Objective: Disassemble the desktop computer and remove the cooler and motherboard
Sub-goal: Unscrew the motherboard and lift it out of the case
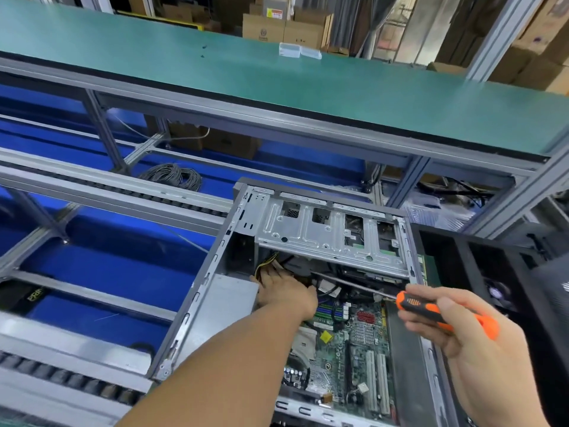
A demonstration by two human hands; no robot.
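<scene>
- Lying on its side with the side panel off, the computer case (197, 303) shows its inside to the head view.
- Left hand (284, 292): reaches deep into the case, below the silver drive cage (326, 232); its fingers sit among the yellow and black cables (266, 266), and whether they grip anything cannot be told.
- Right hand (462, 328): fingers curled round the orange and black handle of a screwdriver (431, 312), held above the right edge of the case.
- Screwdriver shaft: runs up and to the left, into the case, ending near the left hand.
- Motherboard (354, 349): green, lying on the floor of the case, with a red heat sink (365, 317) and white slots (377, 383) visible.
- Green shelf (277, 87): spans the scene behind the case, carrying two small clear boxes (300, 51).
- Coil of grey cable (172, 175): lies on the blue surface to the left of the case.
</scene>
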